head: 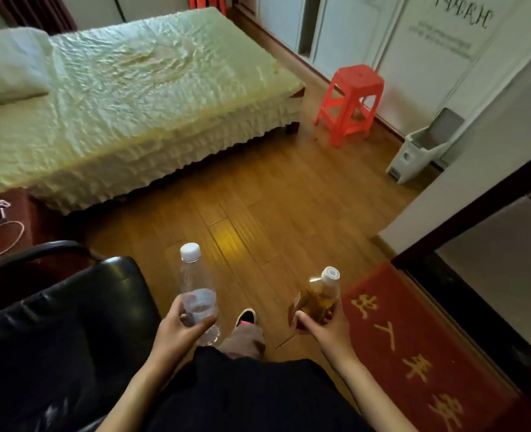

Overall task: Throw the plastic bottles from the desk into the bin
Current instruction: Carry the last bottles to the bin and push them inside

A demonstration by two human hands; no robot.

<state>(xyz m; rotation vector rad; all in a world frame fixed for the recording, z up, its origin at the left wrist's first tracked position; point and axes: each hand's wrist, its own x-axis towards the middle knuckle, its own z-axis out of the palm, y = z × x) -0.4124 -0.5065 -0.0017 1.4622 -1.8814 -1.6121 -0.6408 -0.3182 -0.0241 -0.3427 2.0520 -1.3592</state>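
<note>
My left hand [177, 330] grips a clear plastic bottle [194, 285] with a white cap, held upright over the wooden floor. My right hand [323, 328] holds an amber plastic bottle [322, 294] with a white cap and a brown label, tilted slightly right. A white bin [420, 151] with its grey lid raised stands at the far right against the wall, well beyond both hands.
A bed [139, 101] with a pale cover fills the upper left. A red plastic stool [351, 101] stands left of the bin. A black leather chair [58, 332] is at my left. A red doormat [414, 353] lies at lower right beside a doorway.
</note>
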